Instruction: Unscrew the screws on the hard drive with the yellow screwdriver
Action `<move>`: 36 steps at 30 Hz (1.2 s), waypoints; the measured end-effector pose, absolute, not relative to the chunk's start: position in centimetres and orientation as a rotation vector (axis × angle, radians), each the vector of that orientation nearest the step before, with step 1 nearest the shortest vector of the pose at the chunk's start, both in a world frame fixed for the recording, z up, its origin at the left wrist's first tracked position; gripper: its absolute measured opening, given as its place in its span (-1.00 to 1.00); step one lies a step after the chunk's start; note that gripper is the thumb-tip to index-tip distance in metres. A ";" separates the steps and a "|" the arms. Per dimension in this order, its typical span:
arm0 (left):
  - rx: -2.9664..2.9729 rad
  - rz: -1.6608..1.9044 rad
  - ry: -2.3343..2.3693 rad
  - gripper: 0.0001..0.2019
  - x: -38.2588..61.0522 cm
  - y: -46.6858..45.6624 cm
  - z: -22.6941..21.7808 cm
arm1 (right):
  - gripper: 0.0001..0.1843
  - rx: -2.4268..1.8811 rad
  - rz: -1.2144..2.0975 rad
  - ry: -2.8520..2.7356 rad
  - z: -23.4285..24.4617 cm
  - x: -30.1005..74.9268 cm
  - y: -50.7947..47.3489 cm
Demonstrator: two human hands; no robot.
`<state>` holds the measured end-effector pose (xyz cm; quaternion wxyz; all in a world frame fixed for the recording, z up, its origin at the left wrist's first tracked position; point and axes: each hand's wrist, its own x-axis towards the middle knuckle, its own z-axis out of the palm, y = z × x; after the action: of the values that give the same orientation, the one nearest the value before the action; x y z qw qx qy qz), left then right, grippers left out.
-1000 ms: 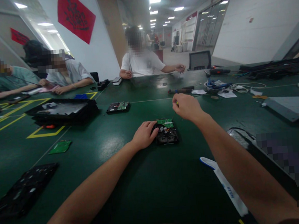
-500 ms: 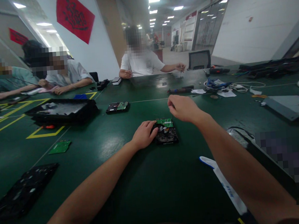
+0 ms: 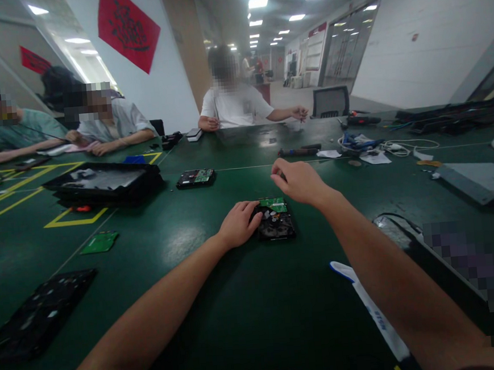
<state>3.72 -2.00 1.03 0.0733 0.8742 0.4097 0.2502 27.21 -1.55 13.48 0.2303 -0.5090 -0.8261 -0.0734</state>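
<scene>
Hard disk drive (image 3: 278, 226), green circuit board (image 3: 276, 205) uppermost, lying on the tabletop (image 3: 239, 305). Left hand (image 3: 240, 225): fingers open, against its left side. Right hand (image 3: 298, 182): fingers curled near its far edge; whether gripping anything cannot be told.

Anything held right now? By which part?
Left hand: steadies the hard drive by its left edge. Right hand: curled in the air; whether it grips anything cannot be told.
</scene>
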 end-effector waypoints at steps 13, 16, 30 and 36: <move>2.601 0.775 1.279 -0.50 3.6 -1.6 0.4 | -0.72 -1.451 0.548 -2.428 17.1 27.0 0.3; 2.652 0.807 1.259 -0.51 3.6 -1.6 0.3 | -0.74 -1.506 0.671 -2.479 17.9 26.9 1.2; 2.638 0.761 1.145 -0.47 3.9 -1.8 0.7 | -0.77 -1.445 0.797 -2.292 17.1 27.0 0.3; 2.627 0.750 1.140 -0.47 3.9 -1.9 0.8 | -0.72 -1.335 1.134 -2.059 16.5 28.3 0.2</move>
<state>3.86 -1.85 0.78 0.0907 0.8837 0.3836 0.2524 28.34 0.18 16.45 0.2174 -0.4821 -0.7434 0.4094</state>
